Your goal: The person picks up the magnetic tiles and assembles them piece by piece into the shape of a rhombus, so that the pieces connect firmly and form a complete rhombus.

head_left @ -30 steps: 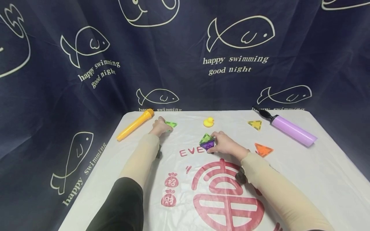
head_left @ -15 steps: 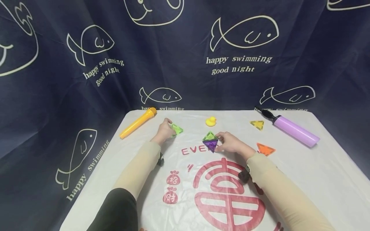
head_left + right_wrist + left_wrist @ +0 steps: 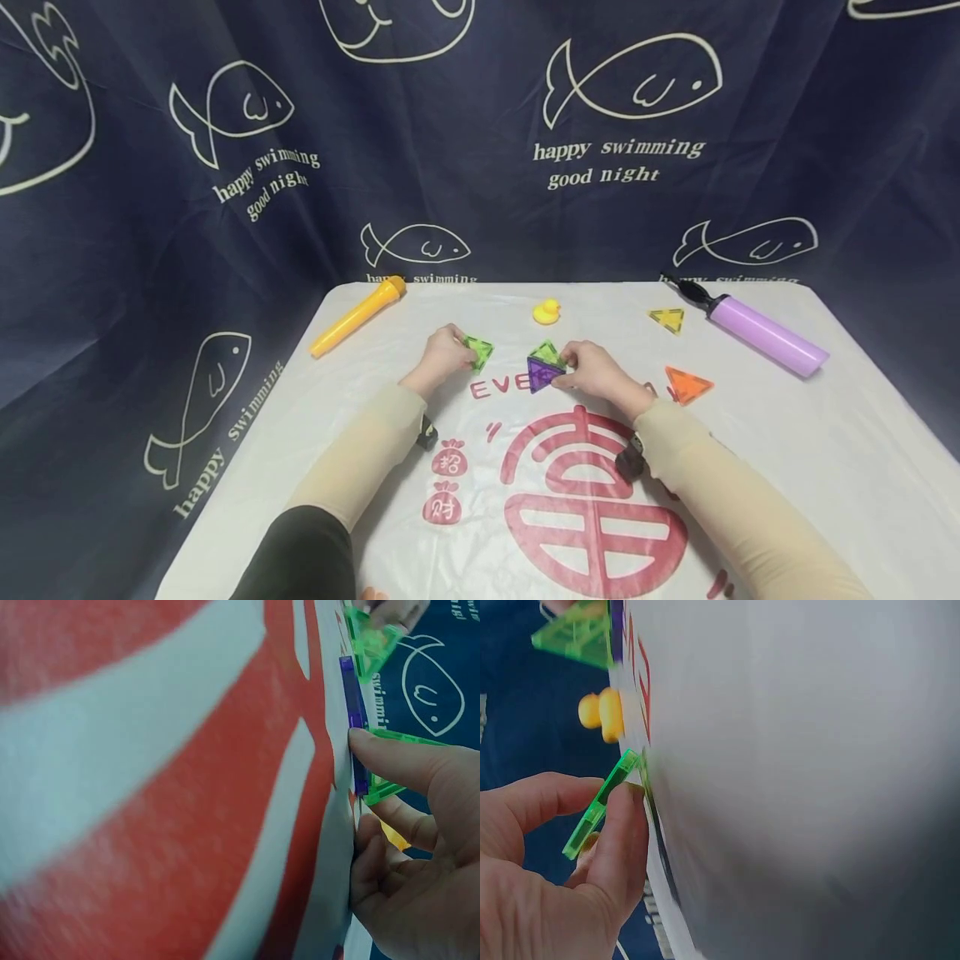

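My left hand (image 3: pixel 446 357) pinches a translucent green triangular magnetic tile (image 3: pixel 480 353) between thumb and fingers. The left wrist view shows this tile (image 3: pixel 600 806) tilted, its lower edge at or close to the table. To the right, a purple triangular tile (image 3: pixel 543 377) and a second green triangular tile (image 3: pixel 550 353) meet edge to edge. My right hand (image 3: pixel 600 369) grips this pair at its right side. In the right wrist view the thumb lies against the purple tile (image 3: pixel 351 697), and the green tile (image 3: pixel 386 787) slants up from the table behind it.
A yellow rubber duck (image 3: pixel 547 312) sits behind the tiles. Yellow (image 3: pixel 668 320) and orange (image 3: pixel 687 385) triangular tiles lie to the right, near a purple hand pump (image 3: pixel 768 335). An orange toy microphone (image 3: pixel 358 317) lies back left. A dark curtain (image 3: pixel 480 150) hangs behind the white-covered table (image 3: pixel 420 550).
My left hand has brought its green tile rightward and nearer, toward the joined pair, tilting it up. My right hand keeps hold of the pair, which has turned slightly.
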The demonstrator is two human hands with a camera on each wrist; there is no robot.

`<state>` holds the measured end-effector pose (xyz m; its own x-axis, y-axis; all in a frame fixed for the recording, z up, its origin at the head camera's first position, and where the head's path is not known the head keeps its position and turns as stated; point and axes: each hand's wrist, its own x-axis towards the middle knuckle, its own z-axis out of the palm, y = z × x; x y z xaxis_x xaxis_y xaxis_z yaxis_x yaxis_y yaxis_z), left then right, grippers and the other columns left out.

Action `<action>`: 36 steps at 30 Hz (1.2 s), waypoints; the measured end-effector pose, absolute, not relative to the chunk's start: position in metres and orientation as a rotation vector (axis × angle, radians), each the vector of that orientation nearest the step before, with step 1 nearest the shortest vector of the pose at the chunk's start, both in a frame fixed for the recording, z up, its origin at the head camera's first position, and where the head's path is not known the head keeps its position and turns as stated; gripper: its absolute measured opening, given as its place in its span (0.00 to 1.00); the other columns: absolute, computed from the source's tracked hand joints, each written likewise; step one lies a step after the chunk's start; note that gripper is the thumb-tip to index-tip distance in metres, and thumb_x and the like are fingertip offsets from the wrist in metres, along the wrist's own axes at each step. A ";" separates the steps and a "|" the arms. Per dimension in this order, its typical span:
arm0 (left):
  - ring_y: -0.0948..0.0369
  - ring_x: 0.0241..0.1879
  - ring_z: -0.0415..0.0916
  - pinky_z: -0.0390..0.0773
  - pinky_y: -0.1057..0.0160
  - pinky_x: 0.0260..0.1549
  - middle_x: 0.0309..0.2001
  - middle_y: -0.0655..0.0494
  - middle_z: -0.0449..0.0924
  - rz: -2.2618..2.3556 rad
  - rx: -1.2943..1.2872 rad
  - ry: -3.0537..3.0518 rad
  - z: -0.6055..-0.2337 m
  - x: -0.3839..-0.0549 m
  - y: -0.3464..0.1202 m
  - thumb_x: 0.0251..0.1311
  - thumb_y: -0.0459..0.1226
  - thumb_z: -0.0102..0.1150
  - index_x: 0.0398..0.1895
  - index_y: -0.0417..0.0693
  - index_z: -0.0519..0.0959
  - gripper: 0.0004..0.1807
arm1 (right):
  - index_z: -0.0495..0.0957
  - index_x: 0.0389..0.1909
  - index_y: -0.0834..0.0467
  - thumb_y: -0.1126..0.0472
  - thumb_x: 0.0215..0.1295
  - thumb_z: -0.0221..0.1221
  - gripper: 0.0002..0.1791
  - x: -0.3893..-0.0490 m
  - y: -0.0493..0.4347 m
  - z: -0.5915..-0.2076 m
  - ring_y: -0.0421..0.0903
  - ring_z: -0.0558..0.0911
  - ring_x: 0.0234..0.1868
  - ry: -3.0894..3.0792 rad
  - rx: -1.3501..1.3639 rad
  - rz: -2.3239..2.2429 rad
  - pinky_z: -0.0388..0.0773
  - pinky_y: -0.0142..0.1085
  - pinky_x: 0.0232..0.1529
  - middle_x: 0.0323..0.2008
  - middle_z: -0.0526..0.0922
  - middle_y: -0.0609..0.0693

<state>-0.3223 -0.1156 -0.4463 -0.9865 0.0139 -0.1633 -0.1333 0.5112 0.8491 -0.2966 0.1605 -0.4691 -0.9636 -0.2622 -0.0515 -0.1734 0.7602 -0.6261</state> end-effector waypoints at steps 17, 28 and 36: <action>0.60 0.21 0.80 0.80 0.67 0.21 0.25 0.51 0.76 1.241 0.112 2.712 -0.451 -0.310 -0.070 0.50 0.26 0.69 0.28 0.45 0.68 0.16 | 0.77 0.38 0.60 0.54 0.56 0.75 0.19 -0.290 0.146 -0.472 0.51 0.73 0.35 2.856 -0.280 -0.945 0.71 0.43 0.39 0.34 0.75 0.53; 0.61 0.18 0.78 0.79 0.66 0.19 0.25 0.51 0.78 1.210 0.176 2.704 -0.452 -0.309 -0.058 0.55 0.28 0.71 0.31 0.43 0.71 0.14 | 0.80 0.43 0.60 0.54 0.57 0.74 0.19 -0.288 0.147 -0.472 0.51 0.75 0.38 2.849 -0.281 -0.962 0.73 0.45 0.42 0.37 0.77 0.54; 0.61 0.25 0.76 0.78 0.66 0.23 0.30 0.53 0.79 1.198 0.252 2.717 -0.452 -0.308 -0.056 0.53 0.30 0.73 0.37 0.42 0.77 0.13 | 0.81 0.53 0.63 0.60 0.63 0.69 0.20 -0.287 0.151 -0.468 0.55 0.80 0.49 2.787 -0.320 -1.098 0.75 0.52 0.55 0.44 0.83 0.56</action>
